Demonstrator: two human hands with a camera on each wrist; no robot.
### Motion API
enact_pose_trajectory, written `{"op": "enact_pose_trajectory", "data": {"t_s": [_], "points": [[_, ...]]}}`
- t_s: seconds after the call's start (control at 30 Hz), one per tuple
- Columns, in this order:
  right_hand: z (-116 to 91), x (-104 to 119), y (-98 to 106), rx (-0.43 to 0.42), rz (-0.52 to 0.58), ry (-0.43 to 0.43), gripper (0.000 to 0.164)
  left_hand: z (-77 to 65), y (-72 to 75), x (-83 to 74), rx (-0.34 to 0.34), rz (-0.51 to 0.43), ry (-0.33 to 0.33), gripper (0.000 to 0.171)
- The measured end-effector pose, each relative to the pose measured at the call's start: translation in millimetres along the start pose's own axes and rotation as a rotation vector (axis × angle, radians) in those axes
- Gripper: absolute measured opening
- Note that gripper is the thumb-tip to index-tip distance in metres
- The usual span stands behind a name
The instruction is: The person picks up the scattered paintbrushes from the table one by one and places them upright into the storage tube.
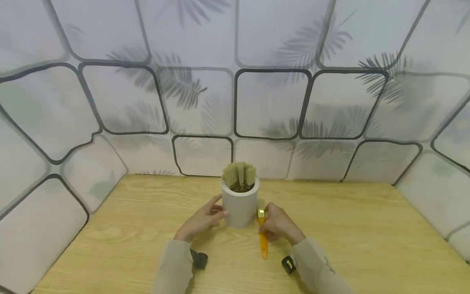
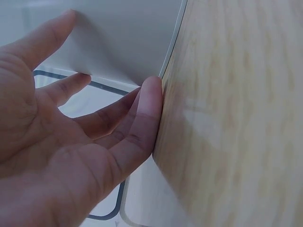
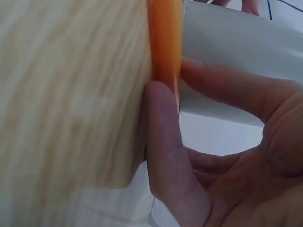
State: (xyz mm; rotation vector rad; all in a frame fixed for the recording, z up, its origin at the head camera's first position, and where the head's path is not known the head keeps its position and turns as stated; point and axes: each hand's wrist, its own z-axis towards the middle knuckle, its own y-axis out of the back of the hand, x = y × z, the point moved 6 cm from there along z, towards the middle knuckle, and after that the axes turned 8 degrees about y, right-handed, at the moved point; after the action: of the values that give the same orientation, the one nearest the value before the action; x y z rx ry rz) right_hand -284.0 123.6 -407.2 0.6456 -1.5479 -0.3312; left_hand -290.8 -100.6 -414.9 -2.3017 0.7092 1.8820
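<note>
A white cylindrical container stands upright on the wooden table, with several pale paintbrush bristle heads showing above its rim. My left hand is at its left side, fingers spread around the wall; in the left wrist view the fingertips meet the white surface low by the table. To the container's right, my right hand pinches a paintbrush by its orange handle. The brush's metal ferrule faces the container and its handle end points toward me. In the right wrist view thumb and fingers hold the handle close over the tabletop.
The light wooden table runs back to a cloth backdrop with dark rounded outlines and leaf prints, which also encloses both sides. Dark wrist devices are worn under the beige sleeves.
</note>
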Motion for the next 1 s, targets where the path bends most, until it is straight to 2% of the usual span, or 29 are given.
{"op": "enact_pose_trajectory", "data": {"t_s": [0.43,0.8,1.0], "points": [[-2.3,0.1,7.4,0.023,-0.034,0.06,0.066,2.2,0.0,0.9,-0.002,0.017,0.01,0.076],[-0.2,-2.9,22.2,-0.091,0.121,0.138,0.063,1.3,0.0,2.2,-0.008,0.017,0.011,0.076],[2.9,-6.4,29.7,-0.125,0.208,0.125,0.063,1.3,0.1,1.0,0.001,0.01,0.004,0.077]]}}
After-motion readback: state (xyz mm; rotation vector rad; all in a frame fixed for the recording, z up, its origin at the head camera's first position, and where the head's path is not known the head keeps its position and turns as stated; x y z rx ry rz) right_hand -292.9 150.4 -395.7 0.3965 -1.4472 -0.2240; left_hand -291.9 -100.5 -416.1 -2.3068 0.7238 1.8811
